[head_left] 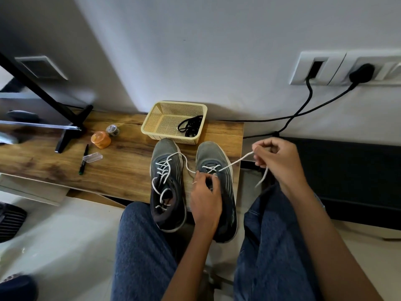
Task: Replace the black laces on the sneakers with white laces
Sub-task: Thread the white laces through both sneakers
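Two grey-blue sneakers stand side by side on the wooden table. The left sneaker is laced top to bottom with a white lace. The right sneaker carries a white lace through its front eyelets only. My right hand pinches one end of that lace and holds it taut, up and to the right of the shoe. My left hand rests on the right sneaker's tongue area, fingers curled on the shoe's opening. Black laces lie in a yellow basket behind the shoes.
An orange round container, a tape roll, a pen and a clear small case lie on the table's left part. A black stand rises at far left. Power cables run from wall sockets at right.
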Demonstrator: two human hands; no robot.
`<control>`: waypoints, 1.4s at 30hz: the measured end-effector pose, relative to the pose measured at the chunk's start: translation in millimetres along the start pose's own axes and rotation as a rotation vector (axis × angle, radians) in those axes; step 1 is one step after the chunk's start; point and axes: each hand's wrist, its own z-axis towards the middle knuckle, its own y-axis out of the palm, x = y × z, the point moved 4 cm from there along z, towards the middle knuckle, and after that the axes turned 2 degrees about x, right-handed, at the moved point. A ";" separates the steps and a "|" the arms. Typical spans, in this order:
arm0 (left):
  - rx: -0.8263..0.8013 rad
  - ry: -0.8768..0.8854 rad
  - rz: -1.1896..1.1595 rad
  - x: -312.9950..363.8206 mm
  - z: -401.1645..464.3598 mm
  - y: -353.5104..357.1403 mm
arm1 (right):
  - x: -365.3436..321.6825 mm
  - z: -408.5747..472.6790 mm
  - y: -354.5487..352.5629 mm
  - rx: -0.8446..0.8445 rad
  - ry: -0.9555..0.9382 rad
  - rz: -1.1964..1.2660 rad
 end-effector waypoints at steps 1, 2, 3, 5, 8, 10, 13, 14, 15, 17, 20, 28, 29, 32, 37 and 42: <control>-0.006 -0.011 -0.016 -0.4 -1.6 -2.8 | -8.6 -2.5 -3.9 -0.008 -0.001 0.034; -0.007 -0.020 -0.027 -1.6 -3.1 -5.8 | -17.0 -5.5 -6.8 -0.017 -0.007 0.059; -0.003 -0.027 -0.033 -2.8 -4.2 -9.0 | -24.6 -8.6 -9.0 -0.029 -0.015 0.084; 0.008 -0.038 -0.025 -5.7 -4.4 -14.1 | -38.6 -15.1 -11.1 -0.060 -0.043 0.124; 0.004 -0.055 0.042 -8.6 -3.5 -18.4 | -58.0 -24.8 -9.9 -0.113 -0.093 0.146; 0.009 -0.062 0.062 -10.2 -4.3 -20.5 | -70.4 -30.6 -8.3 -0.144 -0.128 0.173; 0.021 -0.055 0.068 -11.2 -5.9 -22.7 | -87.6 -39.1 -6.2 -0.153 -0.186 0.237; 0.021 -0.059 0.063 -11.2 -5.8 -23.2 | -92.6 -41.6 -4.4 -0.150 -0.204 0.265; 0.019 -0.063 0.059 -10.8 -5.7 -23.3 | -96.7 -43.8 -2.3 -0.148 -0.218 0.298; 0.015 -0.071 0.053 -10.5 -5.7 -23.8 | -102.2 -47.2 5.3 -0.164 -0.225 0.350; 0.010 -0.072 0.045 -11.0 -6.2 -24.6 | -107.7 -52.6 21.1 -0.274 -0.208 0.411; 0.018 -0.082 0.028 -11.5 -6.8 -26.4 | -122.4 -63.8 29.8 -0.342 -0.222 0.483; 0.018 -0.080 0.027 -11.5 -6.8 -26.9 | -121.4 -63.1 28.7 -0.294 -0.225 0.425; 0.009 -0.070 0.014 -10.5 -6.8 -28.1 | -111.2 -55.4 29.9 -0.135 -0.274 0.161; -0.006 -0.044 0.022 -11.4 -5.2 -27.8 | -69.6 -31.4 51.4 -0.100 -0.219 -0.260; -0.010 -0.082 -0.014 -14.3 -4.2 -27.2 | -23.8 -15.7 74.7 -0.228 0.065 0.002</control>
